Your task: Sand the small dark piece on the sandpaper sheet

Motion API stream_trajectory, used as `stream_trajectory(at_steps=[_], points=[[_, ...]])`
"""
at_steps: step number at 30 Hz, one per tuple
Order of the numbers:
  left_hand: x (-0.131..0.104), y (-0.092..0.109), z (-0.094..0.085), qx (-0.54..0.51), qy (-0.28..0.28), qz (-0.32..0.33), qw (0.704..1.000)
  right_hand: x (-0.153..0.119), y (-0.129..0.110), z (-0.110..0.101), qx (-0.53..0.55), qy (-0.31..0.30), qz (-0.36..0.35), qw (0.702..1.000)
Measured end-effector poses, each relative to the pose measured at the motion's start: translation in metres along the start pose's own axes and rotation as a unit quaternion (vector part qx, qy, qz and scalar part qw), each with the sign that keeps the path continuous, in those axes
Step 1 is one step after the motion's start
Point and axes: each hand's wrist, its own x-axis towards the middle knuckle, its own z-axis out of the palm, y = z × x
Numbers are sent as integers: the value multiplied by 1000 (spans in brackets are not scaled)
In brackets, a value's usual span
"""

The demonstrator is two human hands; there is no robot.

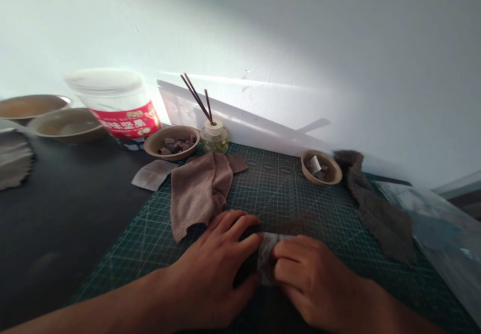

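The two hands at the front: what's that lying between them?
A pale, greyish piece lies between the left hand and the right hand, over the green cutting mat. The head view shows it, though not what it's made of.

Mat [268, 193]: here's the open lane, running straight beyond the grip toward the wall [263, 28]!
Cloth [199, 183]: and that's a block, bunched just beside the left hand [221, 251].
Bottle [214, 141]: past the cloth, sticks [195, 93] standing tall in the way.
Small bowl [335, 174]: parked far beyond the right hand [308, 269].
Fluffy strip [376, 216]: lying right of the grip, free mat in between.
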Motion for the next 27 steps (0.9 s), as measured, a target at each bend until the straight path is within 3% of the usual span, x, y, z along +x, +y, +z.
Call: stream_trajectory(at_steps=[4,8,11,13,16,18,21,23,25,27], points=[[-1,0,1,3,2,-4,1000,2,2,2,-20,32,57,998],[0,-1,2,2,-2,-4,1000,7,2,6,-9,6,-1,1000],[0,-1,3,4,0,-5,1000,9,2,3,-38,41,29,998],[-1,-1,3,3,2,-8,1000,8,2,-3,-49,21,49,997],[-1,-1,2,0,3,-8,1000,6,1,-10,-21,-54,5,998],[0,-1,2,0,1,-6,1000,5,2,-9,-12,-46,-15,999],[0,-1,2,-1,4,-5,1000,7,5,-9,-35,10,32,999],[0,-1,2,-3,10,-4,1000,7,6,-12,-37,-17,48,998],[-1,-1,1,-6,14,-1,1000,7,4,-13,-15,-72,16,997],[-1,-1,1,-9,13,5,1000,7,2,-11,0,-77,-16,997]])
